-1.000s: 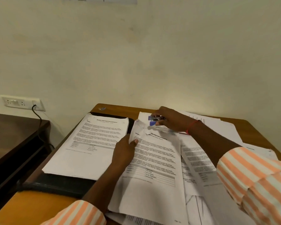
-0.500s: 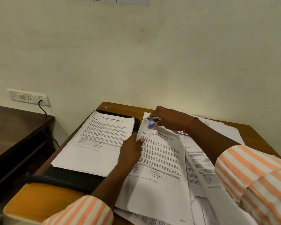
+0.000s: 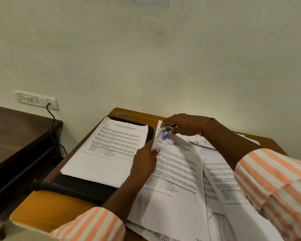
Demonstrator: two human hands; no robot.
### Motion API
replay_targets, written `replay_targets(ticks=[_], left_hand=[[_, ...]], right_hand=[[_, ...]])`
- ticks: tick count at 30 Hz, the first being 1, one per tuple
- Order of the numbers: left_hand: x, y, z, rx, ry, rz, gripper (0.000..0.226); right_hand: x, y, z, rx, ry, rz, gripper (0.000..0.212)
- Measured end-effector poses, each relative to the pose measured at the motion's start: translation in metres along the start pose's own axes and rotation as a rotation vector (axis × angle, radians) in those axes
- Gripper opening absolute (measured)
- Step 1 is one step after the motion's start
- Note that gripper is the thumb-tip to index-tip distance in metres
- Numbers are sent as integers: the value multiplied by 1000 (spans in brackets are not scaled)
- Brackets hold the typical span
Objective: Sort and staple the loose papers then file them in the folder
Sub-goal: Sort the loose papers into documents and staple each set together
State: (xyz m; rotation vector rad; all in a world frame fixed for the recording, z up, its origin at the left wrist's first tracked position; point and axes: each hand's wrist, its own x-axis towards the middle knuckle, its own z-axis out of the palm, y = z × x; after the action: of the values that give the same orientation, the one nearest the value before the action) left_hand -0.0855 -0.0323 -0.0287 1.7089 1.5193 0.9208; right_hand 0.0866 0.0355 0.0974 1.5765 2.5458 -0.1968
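Pinching a small blue-and-silver stapler, the fingers of the right hand are curled closely round it at the far left corner of the top set of printed sheets. From where I stand the stapler's mouth seems to be over that corner, though I cannot tell whether the paper sits fully inside it.

The left hand is nearer the person and grips the set's left edge, thumb on top, which looks meant to keep the sheets from sliding. The set runs lengthwise away from the person, so the corner to be fastened lies at the far end of its long axis, right at the right hand. That hand is plainly the one placed for the squeeze.

Off to the right, loose papers spread in an untidy overlap. To the left, the black folder lies on the desk with a filed stack resting on it, just beside the left hand.
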Motion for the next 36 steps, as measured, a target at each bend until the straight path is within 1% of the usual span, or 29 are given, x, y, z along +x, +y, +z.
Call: replay_targets(ticks=[4, 10, 22, 33, 36], left_hand=[[0, -1, 1, -5, -4, 10, 36], [-2, -1, 0, -7, -4, 16, 37], [0, -2, 1, 2, -15, 4, 37], [2, -5, 3, 3, -32, 3, 37], [3, -5, 2, -29, -18, 1, 38]], right_hand=[[1, -2, -1, -63, -13, -9, 34], [1, -3, -3, -129, 20, -32, 35], [0, 0, -5, -193, 41, -42, 35], [-5, 1, -1, -187, 65, -86, 27], [-5, 0, -6, -137, 61, -86, 25]])
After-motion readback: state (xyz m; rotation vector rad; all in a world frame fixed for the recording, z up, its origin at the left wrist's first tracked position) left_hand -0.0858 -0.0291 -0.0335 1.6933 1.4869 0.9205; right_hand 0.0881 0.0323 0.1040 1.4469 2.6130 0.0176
